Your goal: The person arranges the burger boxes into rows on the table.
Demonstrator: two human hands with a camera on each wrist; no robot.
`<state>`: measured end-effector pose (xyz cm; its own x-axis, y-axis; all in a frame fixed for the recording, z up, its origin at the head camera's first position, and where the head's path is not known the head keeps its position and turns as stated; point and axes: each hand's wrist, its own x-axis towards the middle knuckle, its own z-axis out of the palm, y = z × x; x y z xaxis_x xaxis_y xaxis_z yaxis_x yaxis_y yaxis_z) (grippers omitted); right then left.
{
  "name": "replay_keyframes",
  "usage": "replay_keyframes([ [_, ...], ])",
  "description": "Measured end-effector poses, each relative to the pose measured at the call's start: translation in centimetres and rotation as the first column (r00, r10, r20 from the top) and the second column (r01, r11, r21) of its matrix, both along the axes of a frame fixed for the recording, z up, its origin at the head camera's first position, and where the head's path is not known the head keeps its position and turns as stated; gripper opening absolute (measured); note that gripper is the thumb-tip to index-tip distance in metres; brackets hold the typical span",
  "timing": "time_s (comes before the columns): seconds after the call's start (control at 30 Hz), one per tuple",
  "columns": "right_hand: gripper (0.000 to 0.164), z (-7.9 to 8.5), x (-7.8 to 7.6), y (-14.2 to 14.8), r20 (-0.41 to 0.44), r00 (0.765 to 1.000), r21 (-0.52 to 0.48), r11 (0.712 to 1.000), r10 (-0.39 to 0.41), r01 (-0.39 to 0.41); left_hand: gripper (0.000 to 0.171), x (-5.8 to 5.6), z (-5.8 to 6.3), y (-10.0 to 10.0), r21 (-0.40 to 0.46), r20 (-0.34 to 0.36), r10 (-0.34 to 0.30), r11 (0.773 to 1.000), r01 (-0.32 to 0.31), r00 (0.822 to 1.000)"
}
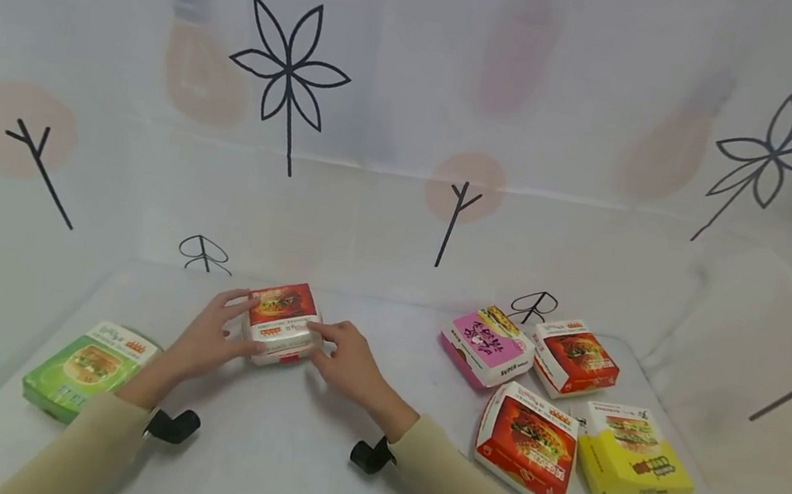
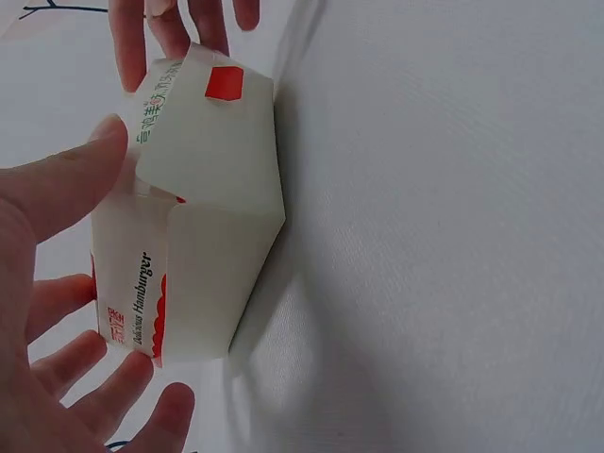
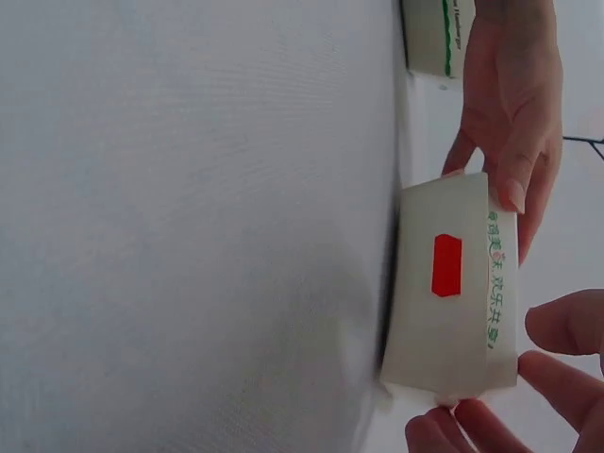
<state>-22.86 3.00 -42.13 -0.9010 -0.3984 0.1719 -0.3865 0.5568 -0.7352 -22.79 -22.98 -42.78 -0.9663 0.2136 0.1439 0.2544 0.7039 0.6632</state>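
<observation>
A red and white hamburger box [image 1: 281, 317] with a burger picture on its lid sits closed at the back of the table, left of centre. My left hand [image 1: 210, 337] holds its left side, thumb near the front corner and fingers spread along the side. From the right, my right hand [image 1: 354, 368] grips the other end, one finger over the lid's edge. In the left wrist view the white front flap of the box [image 2: 212, 142] shows a red tab. The right wrist view shows the same front, with right fingers [image 3: 486, 429] at its near end.
A green hamburger box [image 1: 83, 368] lies by my left forearm. On the right are a pink box [image 1: 484, 346], a smaller red box [image 1: 580, 359], a larger red box [image 1: 528, 444] and a yellow box [image 1: 634, 462]. A printed cloth hangs behind the white table.
</observation>
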Motion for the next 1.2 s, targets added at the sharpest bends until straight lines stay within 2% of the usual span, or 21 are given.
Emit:
replay_keyframes([
  [0.13, 0.044, 0.2, 0.0, -0.1, 0.01, 1.0, 0.006, 1.0, 0.002, -0.002, 0.082, 0.0, 0.2, 0.1, -0.018, 0.004, -0.012, 1.0, 0.012, 1.0],
  [0.33, 0.055, -0.1, -0.1, -0.4, 0.074, 0.997, 0.016, 1.0, -0.025, 0.024, 0.071, 0.1, 0.7, 0.3, -0.006, 0.009, -0.032, 0.999, 0.032, 0.999],
  [0.5, 0.056, -0.4, -0.2, -0.8, 0.101, 0.994, 0.025, 0.999, -0.048, 0.046, 0.062, 0.2, 0.7, 0.4, 0.007, 0.026, 0.011, 1.0, -0.011, 1.0],
  [0.67, 0.057, -0.3, -0.2, -1.1, 0.11, 0.993, 0.001, 0.999, -0.047, 0.047, 0.054, -0.2, 0.4, 0.5, 0.033, 0.058, 0.056, 0.998, -0.058, 0.997],
  [0.9, 0.056, -0.5, -0.3, -1.9, 0.071, 0.994, -0.033, 0.996, -0.077, 0.079, 0.059, -0.6, -0.2, 0.8, 0.107, 0.044, 0.046, 0.993, -0.05, 0.998],
  [1.2, 0.044, -1.3, -0.5, -3.0, -0.011, 0.987, -0.103, 0.982, -0.161, 0.159, 0.061, -0.5, -0.2, 0.9, 0.106, 0.047, 0.072, 0.991, -0.077, 0.996],
])
